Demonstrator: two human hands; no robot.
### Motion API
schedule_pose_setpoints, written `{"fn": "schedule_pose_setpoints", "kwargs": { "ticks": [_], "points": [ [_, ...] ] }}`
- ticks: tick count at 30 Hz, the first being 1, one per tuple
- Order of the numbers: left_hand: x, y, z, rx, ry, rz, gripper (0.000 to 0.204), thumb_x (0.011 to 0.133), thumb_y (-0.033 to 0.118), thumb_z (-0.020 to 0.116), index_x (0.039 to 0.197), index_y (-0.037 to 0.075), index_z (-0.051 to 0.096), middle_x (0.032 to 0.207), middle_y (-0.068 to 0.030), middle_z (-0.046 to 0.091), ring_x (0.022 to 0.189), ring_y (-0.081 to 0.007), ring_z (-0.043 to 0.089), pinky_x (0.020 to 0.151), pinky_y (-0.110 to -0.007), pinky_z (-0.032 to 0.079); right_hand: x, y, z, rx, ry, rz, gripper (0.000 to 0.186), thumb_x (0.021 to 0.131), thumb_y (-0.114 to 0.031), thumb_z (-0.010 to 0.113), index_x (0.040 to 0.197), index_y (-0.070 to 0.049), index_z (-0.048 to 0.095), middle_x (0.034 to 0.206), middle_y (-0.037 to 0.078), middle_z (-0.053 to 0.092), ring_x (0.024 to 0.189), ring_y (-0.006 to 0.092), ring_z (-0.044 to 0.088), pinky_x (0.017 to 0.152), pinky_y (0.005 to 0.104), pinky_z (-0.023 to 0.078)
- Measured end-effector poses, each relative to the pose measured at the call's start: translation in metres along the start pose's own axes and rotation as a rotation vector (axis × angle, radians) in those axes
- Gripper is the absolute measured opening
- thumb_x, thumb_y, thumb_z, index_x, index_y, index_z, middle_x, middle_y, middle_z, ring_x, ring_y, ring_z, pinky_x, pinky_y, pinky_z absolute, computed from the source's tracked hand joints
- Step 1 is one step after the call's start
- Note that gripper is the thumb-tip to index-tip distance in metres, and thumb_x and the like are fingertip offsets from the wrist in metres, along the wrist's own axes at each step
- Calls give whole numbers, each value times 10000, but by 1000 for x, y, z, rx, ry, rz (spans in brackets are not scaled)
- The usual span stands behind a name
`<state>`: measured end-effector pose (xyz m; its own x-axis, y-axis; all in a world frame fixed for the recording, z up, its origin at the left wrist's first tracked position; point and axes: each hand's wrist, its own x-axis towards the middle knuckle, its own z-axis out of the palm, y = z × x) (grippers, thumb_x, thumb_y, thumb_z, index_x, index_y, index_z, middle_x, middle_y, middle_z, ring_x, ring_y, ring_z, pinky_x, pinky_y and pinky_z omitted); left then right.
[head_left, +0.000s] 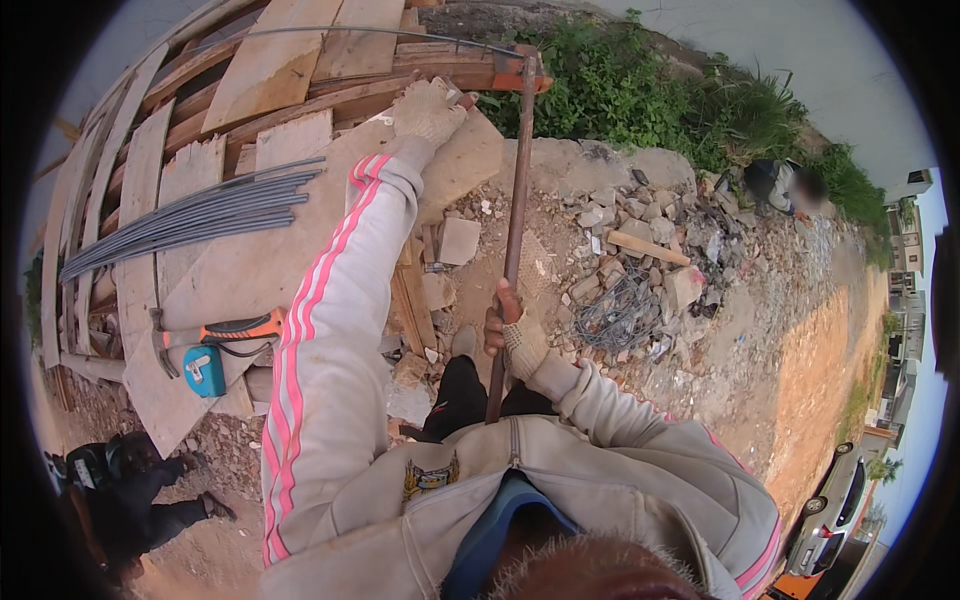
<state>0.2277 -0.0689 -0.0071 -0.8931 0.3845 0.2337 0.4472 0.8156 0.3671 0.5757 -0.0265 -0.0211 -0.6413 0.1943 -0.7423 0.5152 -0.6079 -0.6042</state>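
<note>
My right hand (pixel 512 335), in a knitted glove with bare fingertips, is wrapped round a long rusty metal pipe (pixel 519 190). The pipe stretches from in front of my body to the far end of the timber bench. There its head meets a thin steel rod (pixel 400 35) and an orange-painted piece (pixel 545 84). Farther left, my gloved left hand (pixel 428 110) is closed at the edge of the boards, just short of the rod; what lies in its fingers is hidden. A bundle of grey steel bars (pixel 190 220) lies on the boards left of my left arm.
A hammer (pixel 225 330) with an orange-black handle and a teal tape measure (pixel 204 371) lie on a board (pixel 170 395) at left. Rubble (pixel 640 235) with tangled wire (pixel 620 315) covers the ground at right. One person (pixel 150 500) is at lower left, another (pixel 770 185) at far right.
</note>
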Motion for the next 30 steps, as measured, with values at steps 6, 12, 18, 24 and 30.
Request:
{"fn": "schedule_pose_setpoints", "kwargs": {
  "ticks": [6,12,18,24,30],
  "points": [
    [-15,23,4,-39,30,-29,697,937,620,591,1379,82,617,1428,-208,589,1410,-376,471,1151,-535,382,-22,-62,-107,-331,10,-127,437,960,-508,712,855,-142,495,583,-44,439,409,80,396,388,256,332],
    [7,15,3,-183,240,-148,552,908,482,645,1258,57,674,1256,-235,674,1191,-421,631,1035,-481,489,-76,-113,-198,-557,28,-486,422,959,-453,737,875,-74,574,648,-51,482,541,48,432,484,254,351],
    [18,-10,-27,-342,367,-199,519,851,297,677,1321,77,663,1211,-215,713,1142,-362,679,1003,-422,509,-96,-114,-332,-742,302,-865,388,951,-385,763,895,-34,609,691,-47,525,643,63,453,566,263,373],
    [36,-38,-16,-504,396,-374,425,862,291,649,1224,86,738,1134,-213,748,1106,-337,703,991,-401,507,-72,-79,-346,-839,263,-774,355,953,-335,766,949,-1,646,710,3,588,674,105,524,598,316,427],
    [120,-113,4,-96,231,-346,509,876,442,622,1175,48,746,1109,-258,731,1104,-414,692,978,-465,512,-24,-114,-297,-1200,369,-735,333,918,-334,763,858,-31,638,757,200,667,716,374,679,637,443,520]
  ]
}}
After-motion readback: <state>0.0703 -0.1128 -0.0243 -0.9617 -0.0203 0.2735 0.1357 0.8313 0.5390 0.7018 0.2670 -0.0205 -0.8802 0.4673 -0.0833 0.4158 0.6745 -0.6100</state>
